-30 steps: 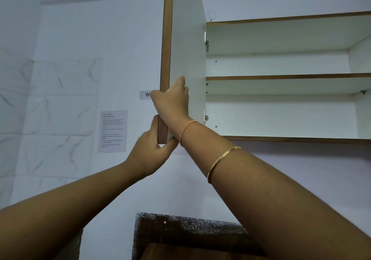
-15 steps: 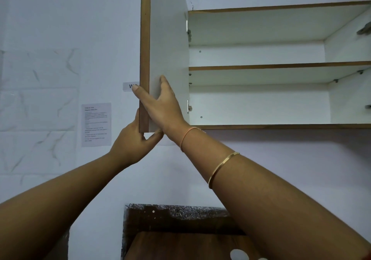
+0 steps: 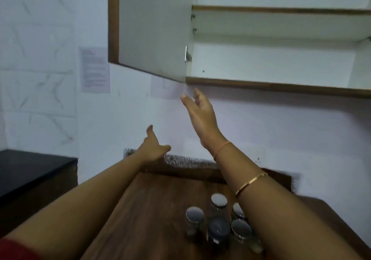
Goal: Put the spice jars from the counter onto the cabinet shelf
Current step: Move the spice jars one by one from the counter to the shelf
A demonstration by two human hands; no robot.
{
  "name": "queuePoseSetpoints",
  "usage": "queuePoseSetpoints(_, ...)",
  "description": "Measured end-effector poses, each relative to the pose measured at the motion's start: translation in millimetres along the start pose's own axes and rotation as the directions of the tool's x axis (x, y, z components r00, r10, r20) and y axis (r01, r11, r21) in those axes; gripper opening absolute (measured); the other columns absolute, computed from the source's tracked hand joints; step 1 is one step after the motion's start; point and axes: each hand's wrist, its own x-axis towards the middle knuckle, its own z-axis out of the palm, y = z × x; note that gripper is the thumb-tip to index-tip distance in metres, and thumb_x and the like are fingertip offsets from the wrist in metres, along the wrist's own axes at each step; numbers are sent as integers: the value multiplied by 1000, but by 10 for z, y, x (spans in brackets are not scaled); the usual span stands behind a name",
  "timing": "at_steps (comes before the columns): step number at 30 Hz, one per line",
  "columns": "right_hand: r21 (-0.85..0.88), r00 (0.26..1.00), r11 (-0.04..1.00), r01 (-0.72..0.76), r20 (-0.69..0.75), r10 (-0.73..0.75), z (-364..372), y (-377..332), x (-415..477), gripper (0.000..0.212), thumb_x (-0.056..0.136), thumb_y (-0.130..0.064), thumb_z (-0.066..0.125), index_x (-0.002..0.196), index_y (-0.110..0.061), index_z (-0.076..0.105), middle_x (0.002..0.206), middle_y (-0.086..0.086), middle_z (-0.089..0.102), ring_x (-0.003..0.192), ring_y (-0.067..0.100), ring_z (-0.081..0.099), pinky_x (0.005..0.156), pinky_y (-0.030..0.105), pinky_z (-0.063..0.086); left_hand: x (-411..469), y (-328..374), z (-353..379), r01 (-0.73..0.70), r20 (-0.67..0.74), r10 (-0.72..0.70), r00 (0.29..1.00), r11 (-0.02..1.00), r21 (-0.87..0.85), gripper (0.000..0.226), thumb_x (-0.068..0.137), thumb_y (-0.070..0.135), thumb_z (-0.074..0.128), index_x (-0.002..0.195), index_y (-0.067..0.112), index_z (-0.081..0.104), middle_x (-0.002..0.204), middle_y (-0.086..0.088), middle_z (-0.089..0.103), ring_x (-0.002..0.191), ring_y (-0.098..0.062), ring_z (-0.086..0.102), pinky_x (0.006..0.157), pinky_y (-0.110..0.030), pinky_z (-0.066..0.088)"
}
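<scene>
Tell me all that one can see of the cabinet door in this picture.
The cabinet door stands open, swung out to the left. Its inner face looks like smooth white laminate, with a brown wood-like edge at the left and bottom. A metal hinge joins it to the cabinet on its right side. No hand touches it: the right hand and left hand are below it, open.
</scene>
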Motion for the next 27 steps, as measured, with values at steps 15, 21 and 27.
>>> queuePoseSetpoints(15,-451,885,826,-339,146,442,-847,2250,-1112,63,94,-29,53,149,-15,27,155,6,28,140,22,32,111,32,29,-839,-656,1915,382,57,-379,924,922,-67,56,88,16,58,138,5,35,128,-18,55,114,-31,55,93,-38,46)
queuePoseSetpoints(21,-570,809,718,-399,148,568,-845,2779,-1345,64,91,-29,55,148,-12,29,152,10,34,141,26,31,113,37,27,-977,-994,2066,440,66,-439,896,898,-4,36,89,18,56,123,8,51,121,-11,59,106,-23,57,87,-33,47)
queuePoseSetpoints(27,-613,762,668,-421,161,628,-660,3203,-1303,63,92,-27,57,148,-13,29,153,9,32,138,27,36,110,35,32,-796,-1321,2209,475,77,-476,876,879,30,8,89,12,51,87,16,58,91,-5,59,89,-22,58,80,-33,50)
